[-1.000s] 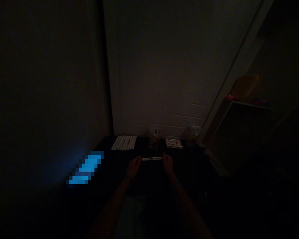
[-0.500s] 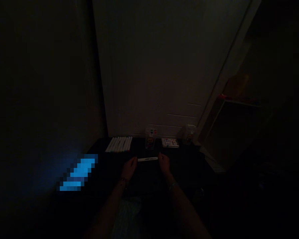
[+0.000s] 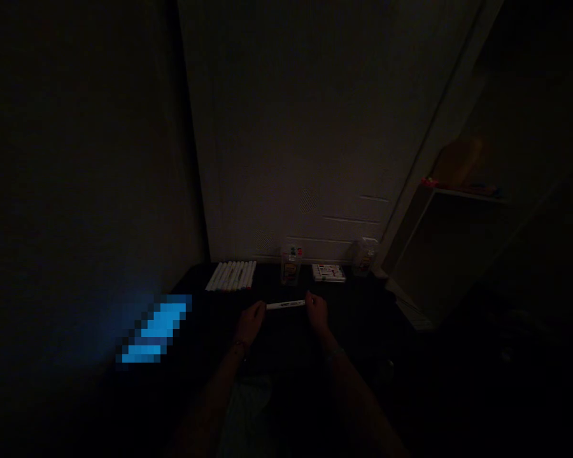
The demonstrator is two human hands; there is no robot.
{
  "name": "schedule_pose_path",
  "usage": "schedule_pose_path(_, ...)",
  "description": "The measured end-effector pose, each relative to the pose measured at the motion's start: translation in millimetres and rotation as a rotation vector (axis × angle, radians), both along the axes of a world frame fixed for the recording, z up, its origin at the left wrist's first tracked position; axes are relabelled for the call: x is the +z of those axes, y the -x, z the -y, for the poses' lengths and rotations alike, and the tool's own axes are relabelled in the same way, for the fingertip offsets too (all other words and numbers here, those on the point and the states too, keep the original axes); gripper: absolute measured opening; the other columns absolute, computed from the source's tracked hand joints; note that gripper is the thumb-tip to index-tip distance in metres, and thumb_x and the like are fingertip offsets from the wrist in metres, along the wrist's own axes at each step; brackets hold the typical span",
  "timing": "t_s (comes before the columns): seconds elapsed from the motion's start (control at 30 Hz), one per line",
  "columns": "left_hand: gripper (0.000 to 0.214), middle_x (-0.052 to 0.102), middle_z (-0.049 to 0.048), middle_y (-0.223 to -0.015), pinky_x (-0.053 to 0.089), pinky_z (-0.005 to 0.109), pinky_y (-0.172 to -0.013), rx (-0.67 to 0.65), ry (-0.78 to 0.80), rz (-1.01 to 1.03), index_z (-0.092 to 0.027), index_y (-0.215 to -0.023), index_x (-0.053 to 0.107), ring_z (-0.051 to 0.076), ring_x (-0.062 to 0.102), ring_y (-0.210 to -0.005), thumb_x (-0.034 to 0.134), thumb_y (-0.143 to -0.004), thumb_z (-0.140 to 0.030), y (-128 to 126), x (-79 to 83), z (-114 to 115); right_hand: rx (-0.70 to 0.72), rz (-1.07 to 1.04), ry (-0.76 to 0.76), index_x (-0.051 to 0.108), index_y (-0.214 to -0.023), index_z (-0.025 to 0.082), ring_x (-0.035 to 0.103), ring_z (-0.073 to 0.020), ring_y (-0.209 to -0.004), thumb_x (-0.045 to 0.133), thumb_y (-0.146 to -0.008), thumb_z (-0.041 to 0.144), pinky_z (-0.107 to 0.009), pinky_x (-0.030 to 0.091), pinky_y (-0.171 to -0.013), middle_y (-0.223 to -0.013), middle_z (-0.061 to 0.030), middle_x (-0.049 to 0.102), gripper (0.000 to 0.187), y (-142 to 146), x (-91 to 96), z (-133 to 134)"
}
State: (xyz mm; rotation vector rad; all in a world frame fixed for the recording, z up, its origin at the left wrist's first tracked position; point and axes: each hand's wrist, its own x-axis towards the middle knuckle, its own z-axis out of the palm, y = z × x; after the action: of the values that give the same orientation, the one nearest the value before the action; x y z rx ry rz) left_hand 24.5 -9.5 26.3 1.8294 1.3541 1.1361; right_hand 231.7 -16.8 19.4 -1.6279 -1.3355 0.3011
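Note:
A white marker (image 3: 285, 305) with dark print on its barrel lies level between my two hands, just above or on the dark table; the dim light hides which. My left hand (image 3: 251, 322) is closed on its left end. At the other end, my right hand (image 3: 317, 310) grips it with fingers curled in. Beyond my left hand, a row of white markers (image 3: 232, 276) lies side by side. A clear plastic case (image 3: 291, 266) stands upright behind the held marker, and a flat pack of markers (image 3: 329, 273) lies to its right.
A second clear container (image 3: 365, 256) stands at the back right by the wall (image 3: 286, 127). On the left, a glowing blue pixelated screen (image 3: 160, 329) lies on the table (image 3: 286, 350). A shelf unit (image 3: 439, 248) with items on top is at the right.
The view has shifted slightly, moving everything a little to the right in the picture. Both hands still hold the marker by its ends.

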Motion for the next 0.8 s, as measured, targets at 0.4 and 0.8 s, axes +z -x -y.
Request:
schedule_pose_path(0.4, 0.034, 0.045, -0.0043, -0.05, 0.029, 0.02, -0.051, -0.004, 0.014, -0.003, -0.018, -0.06, 0.049, 0.01, 0.042, -0.051, 0.033, -0.077, -0.043, -0.2, 4.4, 1.8, -0.02, 0.024, 0.005, 0.061, -0.062, 0.014, 0.049, -0.0117, -0.055, 0.03, -0.083, 0.043, -0.02, 0.029, -0.05, -0.058, -0.0028, 0.058, 0.048, -0.1, 1.4, -0.8)
schedule_pose_path(0.8, 0.032, 0.047, -0.0035, -0.052, 0.032, 0.02, -0.052, 0.002, 0.032, -0.035, -0.018, -0.064, 0.05, 0.011, 0.045, -0.054, 0.034, -0.078, -0.042, -0.2, 7.4, 2.4, -0.039, 0.026, 0.028, 0.062, -0.065, 0.015, 0.049, -0.0122, -0.056, 0.029, -0.083, 0.044, -0.02, 0.031, -0.051, -0.062, -0.0039, 0.06, 0.048, -0.8, -1.5, -2.4)
